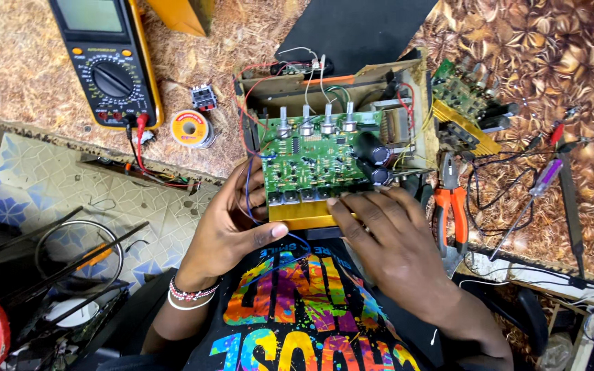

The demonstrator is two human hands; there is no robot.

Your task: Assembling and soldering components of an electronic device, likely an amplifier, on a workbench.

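We're holding the green circuit board [317, 161] at centre frame, near edge tipped toward us, far edge over the open wooden chassis [386, 82]. Four silver knob shafts [314, 124] stand in a row along its far edge, two black capacitors [372, 154] at its right end. A gold heatsink strip [304, 211] runs along the near edge.

Left hand [232, 223]: curled round the board's lower-left corner, fingers up along the left edge, thumb pressed under the heatsink strip. Closed grip on the board. Blue wires [249, 185] pass across the fingers.

Right hand [393, 240]: fingers laid over the lower-right edge, tips on the heatsink strip. Touching for sure; whether it's clamped from beneath we can't tell, underside is hidden.

Around it:
- Yellow multimeter [104, 58] upper left, red and black leads plugged in at its bottom.
- Solder spool [192, 128] just right of the meter, small black switch part [203, 97] above it.
- Orange-handled pliers [450, 206] just right of the right hand.
- Second green board [465, 96] with gold heatsink, upper right.
- Screwdriver with clear purple handle [541, 182] further right, among loose black wires.
- Black sheet [355, 27] at top centre, behind the chassis.
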